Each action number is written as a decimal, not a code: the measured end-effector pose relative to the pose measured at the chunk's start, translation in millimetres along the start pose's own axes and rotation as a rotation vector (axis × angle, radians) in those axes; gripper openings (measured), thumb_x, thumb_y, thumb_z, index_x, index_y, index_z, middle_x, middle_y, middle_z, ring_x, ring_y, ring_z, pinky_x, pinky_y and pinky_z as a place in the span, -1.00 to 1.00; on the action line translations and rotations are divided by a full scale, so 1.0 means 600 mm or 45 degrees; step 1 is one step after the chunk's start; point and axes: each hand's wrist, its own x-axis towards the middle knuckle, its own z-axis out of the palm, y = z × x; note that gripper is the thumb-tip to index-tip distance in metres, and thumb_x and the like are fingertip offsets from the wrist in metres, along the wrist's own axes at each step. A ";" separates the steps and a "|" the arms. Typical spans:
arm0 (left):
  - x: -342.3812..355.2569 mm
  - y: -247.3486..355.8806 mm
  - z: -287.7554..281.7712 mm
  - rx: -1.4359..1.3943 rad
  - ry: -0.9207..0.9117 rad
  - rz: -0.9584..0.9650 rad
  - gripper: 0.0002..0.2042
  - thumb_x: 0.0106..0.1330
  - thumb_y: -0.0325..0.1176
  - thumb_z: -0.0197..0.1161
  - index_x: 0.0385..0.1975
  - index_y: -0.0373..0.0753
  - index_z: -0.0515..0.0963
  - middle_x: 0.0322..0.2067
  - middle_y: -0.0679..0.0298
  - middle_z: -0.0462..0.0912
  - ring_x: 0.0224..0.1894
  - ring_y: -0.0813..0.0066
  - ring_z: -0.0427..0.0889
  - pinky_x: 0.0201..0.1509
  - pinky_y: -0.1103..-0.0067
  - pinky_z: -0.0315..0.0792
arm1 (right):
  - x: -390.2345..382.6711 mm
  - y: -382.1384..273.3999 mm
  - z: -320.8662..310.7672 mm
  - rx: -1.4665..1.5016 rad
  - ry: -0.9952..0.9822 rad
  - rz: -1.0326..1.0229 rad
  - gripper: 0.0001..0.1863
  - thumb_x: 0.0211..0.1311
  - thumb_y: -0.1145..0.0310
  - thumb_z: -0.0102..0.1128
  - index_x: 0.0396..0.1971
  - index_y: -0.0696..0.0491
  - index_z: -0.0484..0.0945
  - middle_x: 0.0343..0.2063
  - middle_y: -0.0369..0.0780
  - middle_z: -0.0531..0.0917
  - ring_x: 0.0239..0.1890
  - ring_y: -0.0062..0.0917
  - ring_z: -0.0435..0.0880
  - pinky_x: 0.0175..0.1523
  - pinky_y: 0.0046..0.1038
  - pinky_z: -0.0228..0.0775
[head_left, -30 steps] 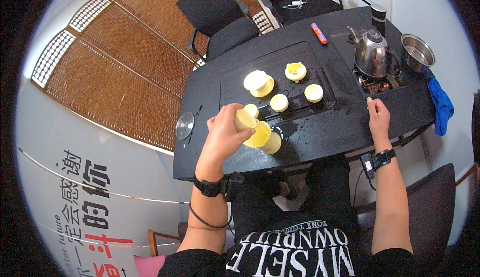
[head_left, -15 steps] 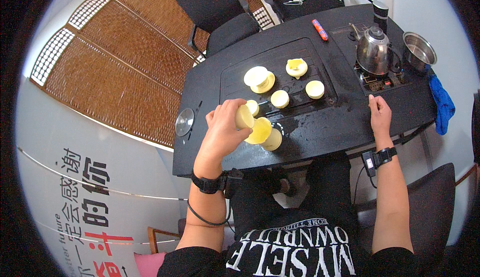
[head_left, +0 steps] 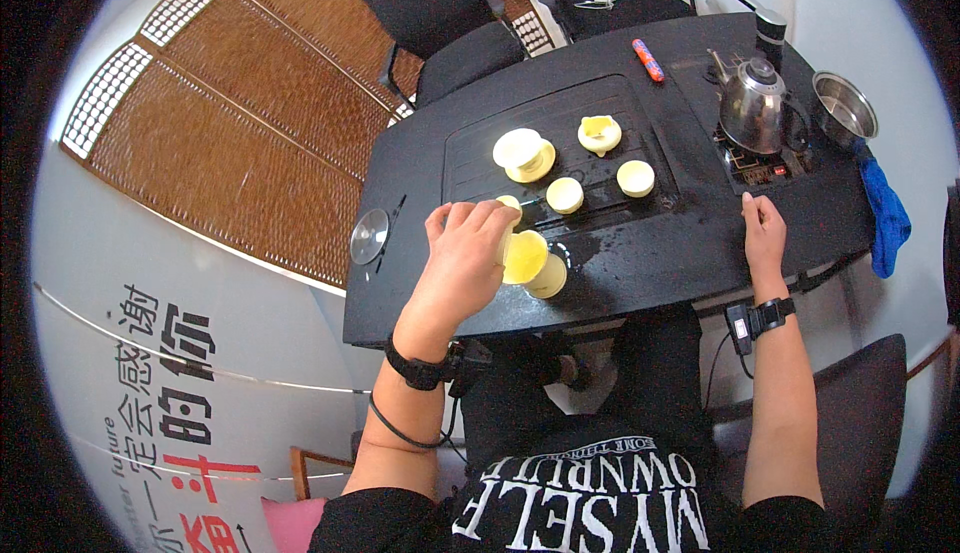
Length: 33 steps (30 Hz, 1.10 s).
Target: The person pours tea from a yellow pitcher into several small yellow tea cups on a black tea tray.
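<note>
One black table (head_left: pixel 650 258) fills the middle of the frame, its tray (head_left: pixel 470 158) at upper centre. The right hand (head_left: pixel 765 231), at right, is curled, nothing visible in it; the left hand (head_left: pixel 462 258), at centre, beside the mouth of a standing yellow pitcher (head_left: pixel 546 279), is closed around a pale cup (head_left: pixel 506 249) its fingers mostly hide. Three more cups (head_left: pixel 565 196) stand just above centre. Pouring seems partway: the held cup is not yet set down.

Black chair (head_left: pixel 425 3) beside brown woven screen (head_left: pixel 235 168)
</note>
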 end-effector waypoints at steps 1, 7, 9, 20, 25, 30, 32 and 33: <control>-0.001 -0.002 0.000 -0.002 0.003 -0.006 -0.44 -0.22 -0.51 0.33 -0.08 -0.13 0.42 -0.09 0.23 0.48 0.03 0.22 0.39 0.19 0.28 0.07 | 0.000 0.000 0.000 0.000 -0.001 0.005 -0.62 0.30 0.22 0.06 -0.63 0.15 0.30 -0.69 -0.35 0.27 -0.59 -0.70 0.19 -0.46 -0.56 0.11; -0.019 -0.094 0.042 -0.863 0.172 -0.481 -0.28 -0.17 -0.52 0.41 0.12 -0.21 0.30 0.01 0.16 0.44 0.13 0.22 0.39 0.24 0.40 0.20 | 0.000 0.008 0.002 -0.074 -0.029 0.004 -0.61 0.29 0.19 0.06 -0.62 0.15 0.31 -0.68 -0.34 0.28 -0.57 -0.69 0.22 -0.43 -0.57 0.14; -0.017 -0.151 0.089 -1.021 0.286 -0.686 -0.29 -0.18 -0.55 0.40 0.10 -0.28 0.30 0.04 0.12 0.41 0.10 0.29 0.41 0.19 0.49 0.28 | 0.003 0.016 -0.005 -0.076 -0.010 -0.010 -0.61 0.29 0.18 0.07 -0.61 0.15 0.32 -0.67 -0.34 0.30 -0.55 -0.68 0.24 -0.42 -0.57 0.15; -0.073 -0.260 0.290 -1.041 0.418 -1.081 -0.36 -0.21 -0.49 0.42 0.01 -0.27 0.36 -0.05 0.13 0.34 0.03 0.23 0.39 0.16 0.48 0.30 | 0.003 0.003 -0.001 -0.092 -0.064 0.047 -0.59 0.32 0.21 0.03 -0.67 0.10 0.23 -0.68 -0.40 0.22 -0.58 -0.72 0.13 -0.48 -0.58 0.01; -0.076 -0.257 0.310 -0.957 0.349 -1.099 -0.36 -0.21 -0.47 0.41 0.01 -0.26 0.35 -0.04 0.10 0.34 0.05 0.17 0.38 0.18 0.45 0.28 | 0.002 -0.001 -0.001 -0.170 -0.071 0.022 -0.59 0.33 0.22 0.02 -0.67 0.10 0.23 -0.68 -0.39 0.22 -0.59 -0.71 0.13 -0.48 -0.57 0.02; -0.073 -0.262 0.319 -0.984 0.355 -1.089 -0.37 -0.19 -0.48 0.39 0.01 -0.27 0.35 -0.02 0.05 0.33 0.07 0.12 0.35 0.20 0.43 0.27 | 0.002 0.003 -0.001 -0.169 -0.080 0.037 -0.57 0.34 0.21 0.01 -0.67 0.08 0.17 -0.66 -0.39 0.17 -0.57 -0.70 0.11 -0.45 -0.56 0.01; -0.072 -0.263 0.318 -0.962 0.325 -1.086 -0.35 -0.19 -0.47 0.39 0.03 -0.27 0.33 -0.01 0.05 0.32 0.08 0.11 0.35 0.20 0.43 0.26 | 0.000 0.001 0.000 -0.172 -0.072 0.032 -0.58 0.34 0.22 0.01 -0.67 0.08 0.17 -0.66 -0.40 0.17 -0.57 -0.71 0.10 -0.46 -0.56 0.00; -0.072 -0.263 0.317 -0.939 0.297 -1.082 -0.32 -0.19 -0.46 0.39 0.06 -0.27 0.32 0.00 0.04 0.31 0.09 0.10 0.34 0.21 0.43 0.26 | 0.000 0.000 0.000 -0.174 -0.065 0.026 -0.58 0.34 0.23 0.01 -0.67 0.08 0.17 -0.67 -0.40 0.16 -0.58 -0.71 0.10 -0.46 -0.56 0.00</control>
